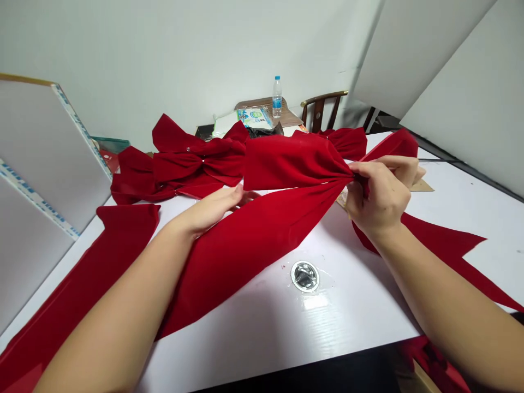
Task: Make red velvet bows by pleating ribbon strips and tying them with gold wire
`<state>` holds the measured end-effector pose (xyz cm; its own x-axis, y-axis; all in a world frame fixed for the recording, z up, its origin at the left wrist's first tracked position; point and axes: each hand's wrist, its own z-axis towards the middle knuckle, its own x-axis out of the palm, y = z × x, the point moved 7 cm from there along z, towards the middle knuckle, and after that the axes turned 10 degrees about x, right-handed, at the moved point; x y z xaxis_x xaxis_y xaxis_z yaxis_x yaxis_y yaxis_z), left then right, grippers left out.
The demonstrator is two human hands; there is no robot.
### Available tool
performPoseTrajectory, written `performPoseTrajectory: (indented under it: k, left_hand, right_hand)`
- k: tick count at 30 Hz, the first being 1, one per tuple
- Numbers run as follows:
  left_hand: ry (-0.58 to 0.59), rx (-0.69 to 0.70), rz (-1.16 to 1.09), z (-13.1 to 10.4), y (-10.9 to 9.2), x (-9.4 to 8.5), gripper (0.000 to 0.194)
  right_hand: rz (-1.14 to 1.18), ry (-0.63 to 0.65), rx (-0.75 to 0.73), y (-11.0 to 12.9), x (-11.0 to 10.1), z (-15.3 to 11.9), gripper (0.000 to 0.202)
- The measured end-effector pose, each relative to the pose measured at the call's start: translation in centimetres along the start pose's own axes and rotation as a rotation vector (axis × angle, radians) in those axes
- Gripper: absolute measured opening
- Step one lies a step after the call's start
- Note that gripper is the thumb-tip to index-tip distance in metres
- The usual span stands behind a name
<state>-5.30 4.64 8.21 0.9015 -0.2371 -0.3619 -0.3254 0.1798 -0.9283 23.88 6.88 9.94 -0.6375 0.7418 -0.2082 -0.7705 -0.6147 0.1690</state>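
A large red velvet-like bow (290,161) stretches across the middle, its centre gathered into tight folds. My right hand (380,191) is closed in a pinch on that gathered centre. From there, one long red tail (241,256) slants down to the left and a notched tail (446,234) lies out to the right. My left hand (219,207) is at the bow's left side, between the loop and the long tail, with its fingers stretched out and partly hidden by the cloth. Another loop (393,144) sticks up behind my right hand.
Several finished-looking red bows (184,164) are heaped at the back left of the white table (262,316). A red strip (102,256) lies on the left. A round metal grommet (305,276) is set in the tabletop. Behind stand a water bottle (277,98) and a wooden chair (323,106).
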Motion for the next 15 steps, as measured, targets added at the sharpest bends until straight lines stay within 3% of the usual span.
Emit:
performPoseTrajectory:
  k: [3,6,8,10,12,13,15]
  left_hand:
    - [0.143,0.023,0.046,-0.8,-2.2,0.1,0.067]
    - [0.077,0.116,0.092,-0.8,-3.8,-0.8,0.066]
    - [-0.088,0.186,0.124,-0.9,-4.5,-1.5,0.062]
    - [-0.411,0.345,0.187,-2.1,-5.6,-2.3,0.049]
    - [-0.821,0.604,0.301,-5.2,-6.7,-2.2,0.030]
    - [-0.901,0.724,0.381,-6.5,-6.8,-1.0,0.021]
    - [-0.862,0.893,0.490,-7.9,-6.2,2.0,0.007]
  right_hand:
    - [-0.085,-0.018,0.003,-0.6,-0.7,1.6,0.025]
    - [-0.180,0.053,0.002,-1.2,-1.1,5.5,0.024]
    - [-0.281,0.070,0.001,-1.4,-1.7,9.5,0.024]
    - [-0.382,0.129,0.048,-1.2,-2.3,14.2,0.022]
    - [-0.467,0.203,0.110,-0.6,-3.1,18.6,0.025]
    - [-0.504,0.213,0.131,0.0,-3.8,20.4,0.027]
    - [-0.531,0.226,0.124,1.7,-5.0,23.3,0.024]
